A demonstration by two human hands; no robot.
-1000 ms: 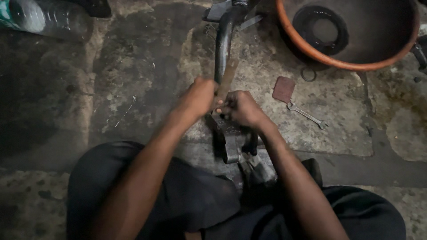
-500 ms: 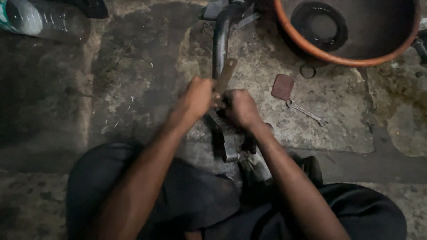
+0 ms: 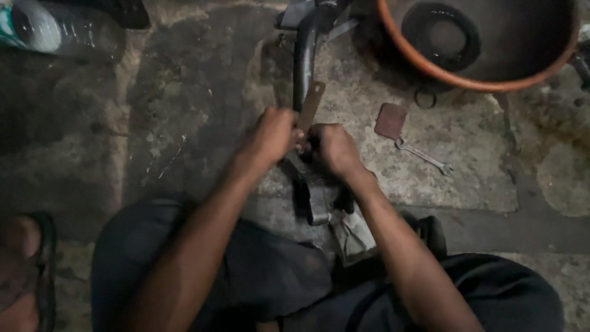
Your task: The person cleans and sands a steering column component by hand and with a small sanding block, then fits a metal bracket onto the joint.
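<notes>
A dark, curved metal arm part lies on the stained concrete floor, running from the top of the view down to a bracket end between my knees. My left hand and my right hand are closed side by side over its middle. A flat rusty metal strip with a hole sticks up from between the two hands. What the fingers pinch underneath is hidden. A crumpled grey rag lies under the bracket end.
An orange-rimmed basin holding a black ring stands at top right. A small reddish plate and a spanner lie right of my hands. A plastic bottle lies top left. Another person's sandalled foot shows at lower left.
Both hands have stayed closed on the part and shifted slightly; the rusty strip still stands between them. The view has drifted a little, and a foot has come into sight at lower left.
</notes>
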